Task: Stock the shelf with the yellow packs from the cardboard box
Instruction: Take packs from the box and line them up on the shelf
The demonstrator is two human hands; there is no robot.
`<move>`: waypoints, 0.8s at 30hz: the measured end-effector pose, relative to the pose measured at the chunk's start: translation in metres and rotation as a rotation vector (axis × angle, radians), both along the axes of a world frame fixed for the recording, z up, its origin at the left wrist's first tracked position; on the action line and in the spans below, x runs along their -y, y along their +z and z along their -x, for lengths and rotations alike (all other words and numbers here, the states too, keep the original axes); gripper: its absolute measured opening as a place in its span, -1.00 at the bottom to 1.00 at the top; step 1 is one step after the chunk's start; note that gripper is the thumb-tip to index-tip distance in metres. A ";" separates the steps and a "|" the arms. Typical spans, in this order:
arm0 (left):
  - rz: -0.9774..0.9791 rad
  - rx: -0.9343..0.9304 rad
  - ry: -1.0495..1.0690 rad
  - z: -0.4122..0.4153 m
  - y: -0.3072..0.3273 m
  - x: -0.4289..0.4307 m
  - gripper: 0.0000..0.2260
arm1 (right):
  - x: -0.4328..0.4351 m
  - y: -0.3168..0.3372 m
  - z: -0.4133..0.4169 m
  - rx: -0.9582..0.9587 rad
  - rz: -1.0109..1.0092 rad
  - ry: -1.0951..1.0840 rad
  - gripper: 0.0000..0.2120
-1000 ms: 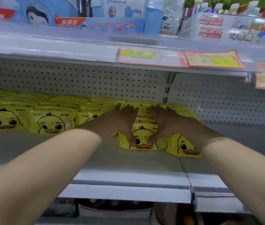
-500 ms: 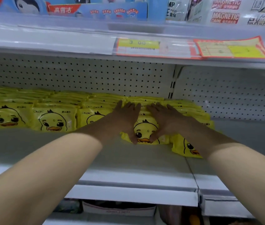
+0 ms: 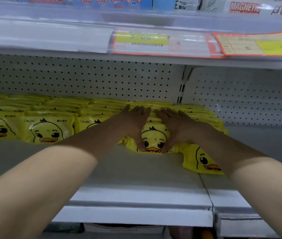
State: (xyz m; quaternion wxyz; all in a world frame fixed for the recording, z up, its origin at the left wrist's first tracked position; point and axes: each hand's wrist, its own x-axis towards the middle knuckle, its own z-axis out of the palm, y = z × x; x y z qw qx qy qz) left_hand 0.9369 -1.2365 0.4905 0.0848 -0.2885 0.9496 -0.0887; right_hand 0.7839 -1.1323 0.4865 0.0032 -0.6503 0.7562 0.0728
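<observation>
Presses flat on the front duck-print yellow pack [image 3: 154, 138] with the left hand [image 3: 133, 121] and the right hand [image 3: 177, 125], fingers straight and released across the stack behind, thumbs slanting down toward the pack's front edge; grips nothing. Seems meant to square and settle this stack level with the row of packs [image 3: 48, 129] to the left, set face-forward in neat files back toward the pegboard wall [image 3: 102, 80]. Leaves a skewed pack [image 3: 203, 160] just beside on the right, corner forward, lying over the seam between shelf sections and partly under the right forearm; probably wants straightening next. Has bare shelf [image 3: 136, 180] open in front of the row up to the lip, and an unfilled bay [image 3: 266, 142] to the right, so offers room to slide packs sideways or back. Should mind the price-label strip [image 3: 142, 41] overhanging above when lifting the hands out. Shows no cardboard box for certain, only a pale shape [image 3: 124, 228] below the shelf, too dim to name.
</observation>
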 end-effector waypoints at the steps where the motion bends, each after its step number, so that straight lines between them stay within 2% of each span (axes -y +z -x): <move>1: 0.003 0.001 0.000 0.001 0.000 0.002 0.37 | 0.002 -0.001 0.001 -0.003 0.010 0.003 0.40; 19: 0.106 -0.127 0.023 0.014 -0.010 0.023 0.33 | 0.030 -0.009 0.011 -0.094 0.162 0.022 0.32; 24: 0.115 -0.135 0.011 0.011 -0.012 0.022 0.31 | 0.026 -0.008 0.011 -0.071 0.141 0.027 0.33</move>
